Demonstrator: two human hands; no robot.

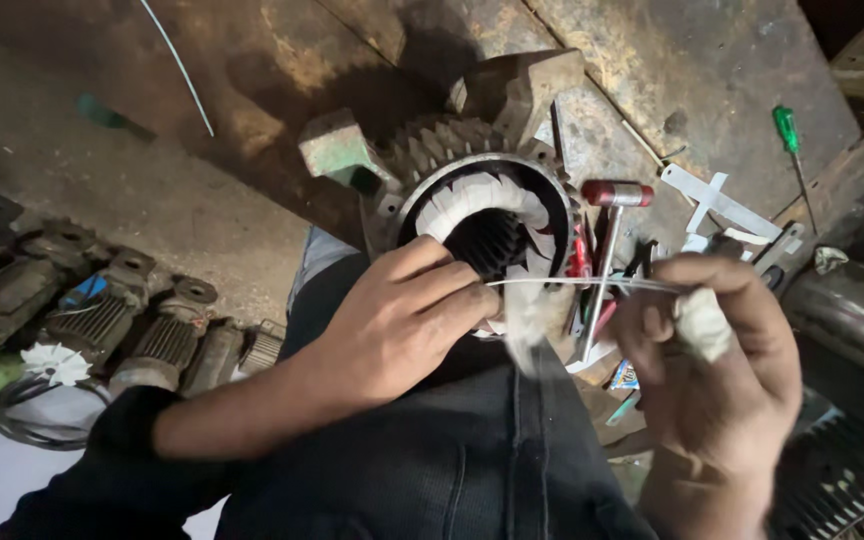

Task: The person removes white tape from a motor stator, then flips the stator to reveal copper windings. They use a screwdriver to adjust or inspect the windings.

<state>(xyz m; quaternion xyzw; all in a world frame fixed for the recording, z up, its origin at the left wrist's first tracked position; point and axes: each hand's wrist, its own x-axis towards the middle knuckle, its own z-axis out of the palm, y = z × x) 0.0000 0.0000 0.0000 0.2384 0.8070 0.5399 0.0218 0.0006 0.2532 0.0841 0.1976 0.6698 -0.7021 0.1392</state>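
Observation:
A finned motor stator [487,195] rests against my lap, its bore ringed with white insulating paper. My left hand [402,315] presses against the stator's near rim, fingers curled over the white paper and pinching one end of a thin white cord [592,283]. That cord runs taut to my right hand [717,350], which is closed around its other end, with a white wrap on one finger.
A small red-headed hammer [615,200] stands just right of the stator. A green-handled screwdriver [787,135] and white paper strips [717,200] lie at the upper right. Several old motors [142,325] and a white fan [52,362] sit at the left.

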